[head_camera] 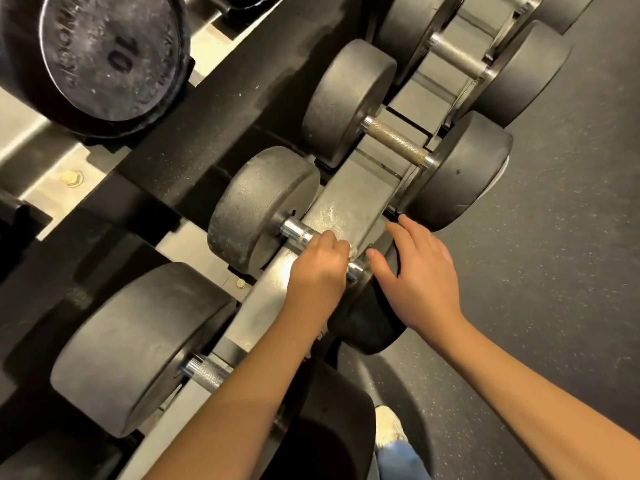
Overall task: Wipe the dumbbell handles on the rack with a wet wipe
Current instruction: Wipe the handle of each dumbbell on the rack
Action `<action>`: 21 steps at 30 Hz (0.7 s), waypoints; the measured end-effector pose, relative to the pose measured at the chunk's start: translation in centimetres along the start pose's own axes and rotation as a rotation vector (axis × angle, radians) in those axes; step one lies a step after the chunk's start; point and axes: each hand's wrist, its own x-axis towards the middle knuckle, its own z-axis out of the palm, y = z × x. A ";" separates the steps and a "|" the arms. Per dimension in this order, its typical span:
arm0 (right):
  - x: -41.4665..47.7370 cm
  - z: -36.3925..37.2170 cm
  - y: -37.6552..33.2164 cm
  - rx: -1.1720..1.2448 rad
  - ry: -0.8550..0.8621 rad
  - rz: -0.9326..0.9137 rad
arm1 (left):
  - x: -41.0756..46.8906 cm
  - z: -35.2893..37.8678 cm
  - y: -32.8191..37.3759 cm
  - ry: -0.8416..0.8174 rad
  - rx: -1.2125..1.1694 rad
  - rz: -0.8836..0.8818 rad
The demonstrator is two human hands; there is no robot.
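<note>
Left hand [318,268] comes in from the bottom edge, forearm straight, knuckles up. Its fingers are curled round the handle [294,233] of one dumbbell [259,209]. I see a scrap of white wet wipe [352,251] poking out past the fingers, against the chrome. How much wipe is under the palm I cannot tell.

Right hand [419,271] lies flat on the near head [367,327] of the same dumbbell, at the rack's front edge. Fingers are straight and loosely spread, thumb toward the handle, holding nothing.

Counts: two hands, one wipe. On this tier of the rack [346,195] I count four dumbbells in a row, each with black round heads and a knurled metal handle. A fifth is cut off by the top edge. The gripped one is second from the near end. On the tier above, toward the top left corner, I see one head marked 10 [104,57].

Rack is grey metal with black rails and a few bolt heads, scuffed under the gripped handle. Floor [554,271] is dark speckled rubber. One white shoe [389,427] and a bit of blue jeans [398,459] show by the rack's front edge.
</note>
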 end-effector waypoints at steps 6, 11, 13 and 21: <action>-0.1 -0.1 0.7 0.070 0.050 -0.063 | 2.4 -0.4 0.1 -0.028 0.114 -0.059; 3.0 -2.9 3.4 0.116 0.092 -0.092 | 4.5 -0.3 0.0 -0.021 -0.014 -0.132; 5.3 -4.2 5.2 0.068 0.134 -0.077 | 5.5 -0.3 0.8 0.023 -0.114 -0.168; 16.4 -5.8 10.9 -0.123 0.079 0.035 | 12.4 0.2 4.3 0.223 -0.422 -0.338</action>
